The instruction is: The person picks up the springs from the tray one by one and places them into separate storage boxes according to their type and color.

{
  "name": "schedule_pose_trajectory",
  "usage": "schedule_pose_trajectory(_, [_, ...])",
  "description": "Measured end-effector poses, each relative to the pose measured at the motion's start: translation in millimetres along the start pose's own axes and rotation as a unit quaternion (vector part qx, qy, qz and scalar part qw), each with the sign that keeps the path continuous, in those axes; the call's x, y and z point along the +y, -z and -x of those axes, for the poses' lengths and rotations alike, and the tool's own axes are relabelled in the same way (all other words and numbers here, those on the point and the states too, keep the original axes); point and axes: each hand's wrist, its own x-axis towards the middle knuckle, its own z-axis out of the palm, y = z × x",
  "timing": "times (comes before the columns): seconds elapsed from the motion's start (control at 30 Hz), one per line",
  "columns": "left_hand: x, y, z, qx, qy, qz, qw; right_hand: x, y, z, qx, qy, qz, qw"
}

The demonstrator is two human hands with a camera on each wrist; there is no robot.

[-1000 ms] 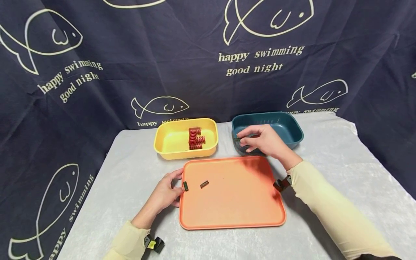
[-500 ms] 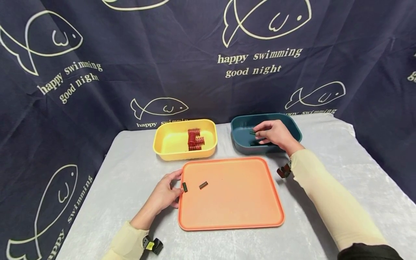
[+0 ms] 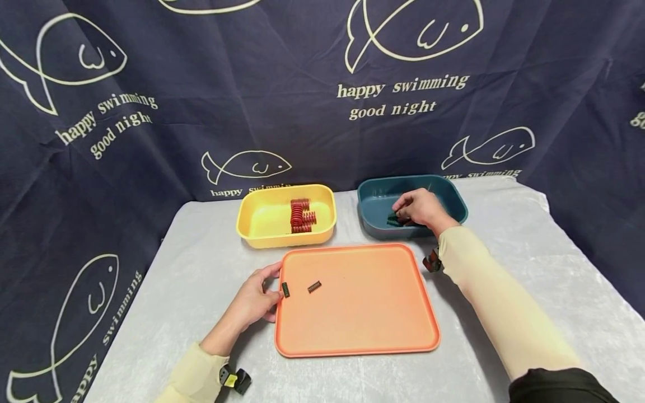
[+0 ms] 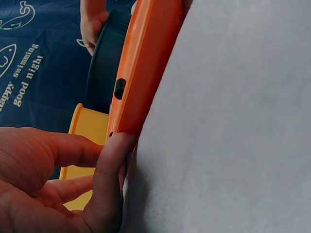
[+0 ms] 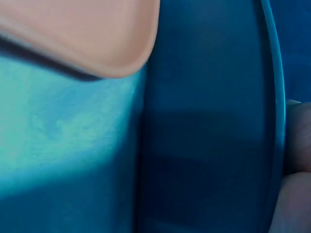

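Note:
My left hand (image 3: 255, 299) grips the left rim of the orange tray (image 3: 363, 313), with the thumb and fingers pinching the edge in the left wrist view. On the tray, a small dark green spring (image 3: 285, 289) lies by the left rim near the thumb, and a brownish spring (image 3: 314, 287) sits a little further in. Inside the blue bin (image 3: 375, 221), my right hand (image 3: 420, 208) reaches down, fingertips together at a dark green spring (image 3: 396, 215). Another green spring (image 3: 392, 221) lies just below it. The right wrist view shows only part of the fingers behind the bin's rim.
A yellow bin (image 3: 259, 221) with several red springs (image 3: 302, 216) stands left of the blue bin, behind the tray. The light grey tablecloth (image 3: 201, 246) covers the table. A dark blue curtain (image 3: 302, 101) with fish prints hangs behind.
My right hand has moved from the blue bin's near left side rightward and down into it, with a green spring at its fingertips. The left hand keeps its hold on the tray.

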Motion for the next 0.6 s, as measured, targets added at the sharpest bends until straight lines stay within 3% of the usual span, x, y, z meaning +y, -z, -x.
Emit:
schedule_pose_trajectory(0.2, [0.6,1.1,0.7,-0.002,-0.002,0.006,1.0,6.3,-5.1,-4.2,0.006,-0.016,-0.023,0.9996])
schedule_pose_trajectory(0.3, [0.1,0.8,0.5,-0.001,0.0,0.004,1.0,7.0,-4.9,-4.9,0.014,0.0,-0.009,0.9999])
schedule_pose_trajectory(0.43, [-0.5,1.3,0.7,-0.002,-0.002,0.004,1.0,2.5,-4.9,-2.0,0.065,0.053,0.029,0.9961])
schedule_pose_trajectory(0.53, [-0.5,1.7,0.2,-0.004,-0.002,0.005,1.0,-8.0,-8.7,5.6,0.126,0.115,0.041,0.9845])
schedule_pose_trajectory(0.6, [-0.4,2.0,-0.5,-0.005,-0.004,0.004,1.0,-18.3,-14.2,13.1,0.145,0.158,0.027,0.9764])
